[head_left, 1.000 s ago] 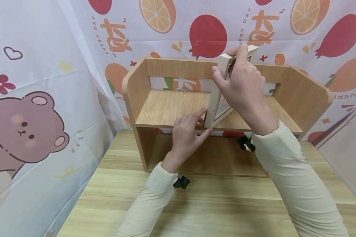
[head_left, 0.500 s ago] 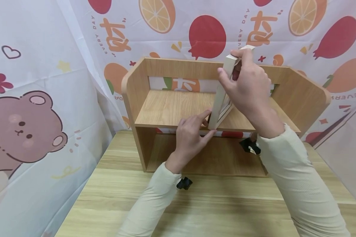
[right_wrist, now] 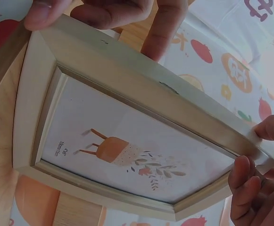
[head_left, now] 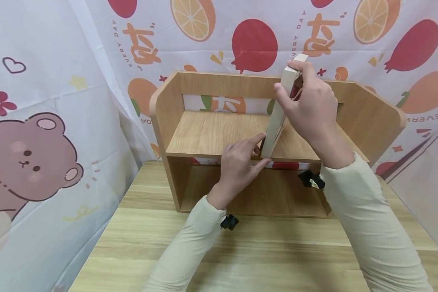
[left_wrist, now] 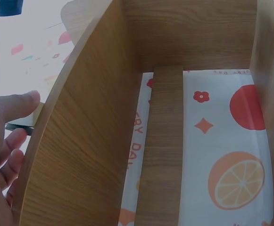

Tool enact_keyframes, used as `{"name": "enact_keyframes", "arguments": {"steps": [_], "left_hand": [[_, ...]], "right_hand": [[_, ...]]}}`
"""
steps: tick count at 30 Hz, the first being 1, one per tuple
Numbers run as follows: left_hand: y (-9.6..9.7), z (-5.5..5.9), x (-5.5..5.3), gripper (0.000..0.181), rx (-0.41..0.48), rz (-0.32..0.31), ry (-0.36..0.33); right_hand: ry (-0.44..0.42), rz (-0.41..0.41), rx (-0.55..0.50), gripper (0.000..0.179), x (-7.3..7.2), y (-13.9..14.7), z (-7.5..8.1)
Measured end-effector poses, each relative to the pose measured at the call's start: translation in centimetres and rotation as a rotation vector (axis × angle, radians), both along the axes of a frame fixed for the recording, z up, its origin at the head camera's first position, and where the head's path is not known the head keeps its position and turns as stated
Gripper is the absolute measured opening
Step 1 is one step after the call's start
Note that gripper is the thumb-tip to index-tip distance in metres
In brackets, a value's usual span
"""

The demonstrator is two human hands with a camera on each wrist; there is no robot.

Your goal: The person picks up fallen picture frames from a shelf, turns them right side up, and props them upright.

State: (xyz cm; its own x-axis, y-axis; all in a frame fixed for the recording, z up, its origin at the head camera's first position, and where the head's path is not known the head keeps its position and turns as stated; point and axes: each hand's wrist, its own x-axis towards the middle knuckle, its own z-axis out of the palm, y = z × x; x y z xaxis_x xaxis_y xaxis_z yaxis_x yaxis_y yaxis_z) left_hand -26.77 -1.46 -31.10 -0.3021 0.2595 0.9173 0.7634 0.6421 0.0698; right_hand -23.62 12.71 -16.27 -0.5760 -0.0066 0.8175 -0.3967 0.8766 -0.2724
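Note:
A pale wooden photo frame [head_left: 275, 121] stands upright, almost edge-on in the head view, on the upper board of a two-tier desk shelf [head_left: 211, 129]. My right hand [head_left: 312, 107] grips its top end, thumb on the near edge and fingers curled over the far side. Low down, my left hand [head_left: 239, 160] pinches the bottom corner, with the index finger along the left side and the thumb at the board's front edge. The right wrist view shows the glazed front with a picture insert [right_wrist: 118, 150] of a potted plant. In the left wrist view the left thumb meets the frame's corner.
The shelf has tall side panels, the right one [head_left: 376, 105] rising beyond my right hand, and a lower compartment [head_left: 204, 186] under the board. It stands on a wood-grain table [head_left: 149, 243] against a fruit-print curtain [head_left: 204, 52]. A bear-print curtain [head_left: 33, 158] hangs left.
The photo frame has shifted right along the upper board and turned, so its front shows less and its edge faces me. Both hands have moved right with it, keeping their hold.

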Motion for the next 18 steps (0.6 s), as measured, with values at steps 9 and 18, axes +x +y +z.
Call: {"name": "enact_keyframes", "arguments": {"steps": [9, 18], "left_hand": [[0.27, 0.37, 0.05, 0.056, -0.018, -0.027, -0.044], [0.68, 0.64, 0.01, 0.053, -0.016, -0.027, -0.040]], "right_hand": [[-0.040, 0.013, 0.003, 0.045, -0.07, 0.64, 0.24], [-0.065, 0.037, 0.017, 0.044, -0.23, 0.98, 0.50]]}}
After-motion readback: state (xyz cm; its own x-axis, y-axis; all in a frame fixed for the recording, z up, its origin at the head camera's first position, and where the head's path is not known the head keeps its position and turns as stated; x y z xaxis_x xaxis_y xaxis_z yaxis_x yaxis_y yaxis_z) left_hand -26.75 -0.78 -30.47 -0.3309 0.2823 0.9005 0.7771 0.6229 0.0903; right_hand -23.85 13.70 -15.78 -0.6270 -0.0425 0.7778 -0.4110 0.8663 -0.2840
